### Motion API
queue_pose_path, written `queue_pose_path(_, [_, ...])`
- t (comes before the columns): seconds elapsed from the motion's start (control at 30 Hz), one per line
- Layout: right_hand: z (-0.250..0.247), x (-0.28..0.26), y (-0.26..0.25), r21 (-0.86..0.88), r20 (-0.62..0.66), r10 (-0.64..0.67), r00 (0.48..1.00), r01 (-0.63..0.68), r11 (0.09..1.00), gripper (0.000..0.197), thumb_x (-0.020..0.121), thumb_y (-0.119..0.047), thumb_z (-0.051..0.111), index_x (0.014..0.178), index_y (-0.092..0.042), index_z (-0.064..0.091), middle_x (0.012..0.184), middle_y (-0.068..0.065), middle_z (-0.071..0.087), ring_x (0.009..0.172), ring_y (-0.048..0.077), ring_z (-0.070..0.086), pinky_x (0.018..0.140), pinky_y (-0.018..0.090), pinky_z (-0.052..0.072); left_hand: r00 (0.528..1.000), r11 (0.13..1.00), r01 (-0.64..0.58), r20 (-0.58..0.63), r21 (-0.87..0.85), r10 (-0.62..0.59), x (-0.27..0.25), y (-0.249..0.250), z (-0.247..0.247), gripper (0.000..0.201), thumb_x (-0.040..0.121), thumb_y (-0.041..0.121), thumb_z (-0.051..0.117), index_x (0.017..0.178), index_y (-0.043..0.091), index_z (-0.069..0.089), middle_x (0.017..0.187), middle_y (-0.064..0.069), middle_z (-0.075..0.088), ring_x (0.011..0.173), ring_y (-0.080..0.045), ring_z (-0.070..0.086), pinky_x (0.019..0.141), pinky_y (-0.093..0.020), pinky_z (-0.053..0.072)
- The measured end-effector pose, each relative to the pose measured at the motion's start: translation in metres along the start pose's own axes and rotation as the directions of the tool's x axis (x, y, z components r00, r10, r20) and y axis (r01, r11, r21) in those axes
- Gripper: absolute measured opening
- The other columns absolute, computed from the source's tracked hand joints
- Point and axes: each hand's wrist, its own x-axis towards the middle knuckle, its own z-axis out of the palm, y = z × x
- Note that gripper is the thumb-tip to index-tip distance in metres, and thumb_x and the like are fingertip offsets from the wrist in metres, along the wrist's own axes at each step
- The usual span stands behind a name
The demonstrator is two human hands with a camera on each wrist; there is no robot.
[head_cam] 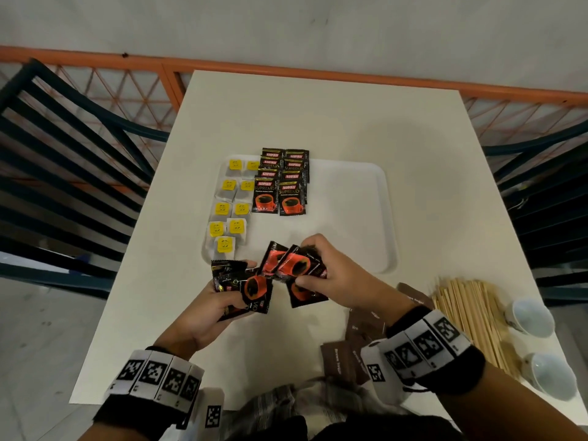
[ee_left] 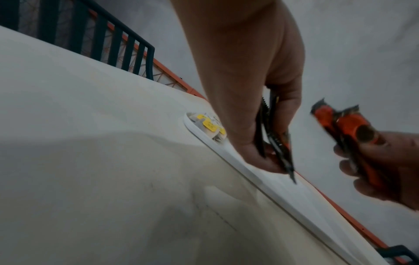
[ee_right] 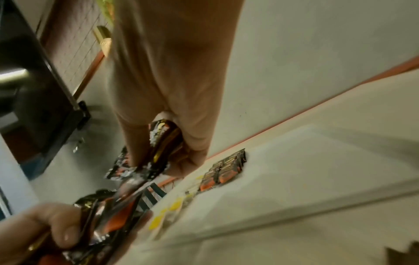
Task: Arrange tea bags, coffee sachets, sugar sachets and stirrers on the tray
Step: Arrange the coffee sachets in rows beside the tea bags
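A white tray lies mid-table. On its left side sit two columns of yellow-tagged tea bags and two overlapping columns of black coffee sachets. Above the tray's near edge my left hand grips a small stack of coffee sachets. Just to its right my right hand pinches a fan of more coffee sachets, which show in the left wrist view as sachets. Brown sugar sachets and wooden stirrers lie on the table at the near right.
Two white cups stand at the table's right edge beside the stirrers. Dark slatted chairs flank the table on both sides. An orange railing runs behind the far edge.
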Motion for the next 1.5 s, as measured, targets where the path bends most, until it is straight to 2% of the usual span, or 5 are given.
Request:
queue_pose_path(0.33, [0.014,0.018,-0.024,-0.131,0.23,0.009,0.973,0.021,0.991,0.057,0.086,-0.017,0.063,0.132,-0.023,0.032,0.119,-0.001,0.033,0.118,0.018,0.041,0.098,0.03,0.045,0.921,0.917,0.243,0.372,-0.316,-0.116,-0.005,0.022,0.012,0.065,0.072,0.045,0.072,0.121,0.004,0.06,0.121,-0.024,0.06,0.11,-0.039,0.058,0.092,-0.05,0.046])
queue_pose_path(0.5, [0.022,0.027,-0.028,-0.369,0.206,-0.052,0.977,0.127,0.921,0.078,0.085,-0.022,0.064,0.145,-0.038,0.017,0.126,0.001,0.024,0.122,0.018,0.022,0.107,0.029,0.024,0.948,0.961,0.216,0.274,-0.169,-0.165,0.003,0.029,0.018,0.062,0.032,0.031,0.091,0.088,0.011,0.075,0.097,-0.02,0.069,0.086,-0.034,0.068,0.077,-0.052,0.053])
queue_pose_path(0.77, [0.021,0.035,-0.012,-0.368,-0.113,0.026,0.993,-0.066,0.928,0.099,0.072,-0.047,0.072,0.146,-0.035,0.009,0.135,0.004,0.031,0.122,0.02,0.033,0.104,0.038,0.034,0.964,0.987,0.117,0.25,-0.111,-0.086,0.01,0.031,0.012,0.081,0.039,0.019,0.085,0.114,0.006,0.061,0.108,-0.024,0.065,0.094,-0.037,0.065,0.078,-0.05,0.056])
queue_pose_path(1.07, [0.035,0.043,-0.001,0.181,-0.092,0.265,0.96,-0.245,0.952,0.024,0.094,-0.034,0.047,0.087,-0.013,0.055,0.078,0.001,0.063,0.06,0.012,0.061,0.053,0.018,0.046,0.993,0.987,-0.027,0.112,-0.159,0.045,0.018,0.035,0.007,0.045,0.063,0.003,0.069,0.107,0.005,0.063,0.098,-0.02,0.071,0.086,-0.03,0.07,0.066,-0.036,0.059])
queue_pose_path(1.5, [0.035,0.071,0.002,0.31,-0.151,0.184,0.971,-0.13,0.942,0.008,0.091,-0.011,0.055,0.098,-0.012,0.057,0.08,-0.002,0.062,0.064,0.009,0.055,0.063,0.021,0.05,0.989,0.996,0.063,0.135,-0.064,-0.054,0.029,0.04,-0.01,0.081,0.046,0.025,0.089,0.12,0.01,0.058,0.117,-0.023,0.063,0.107,-0.04,0.061,0.088,-0.05,0.052])
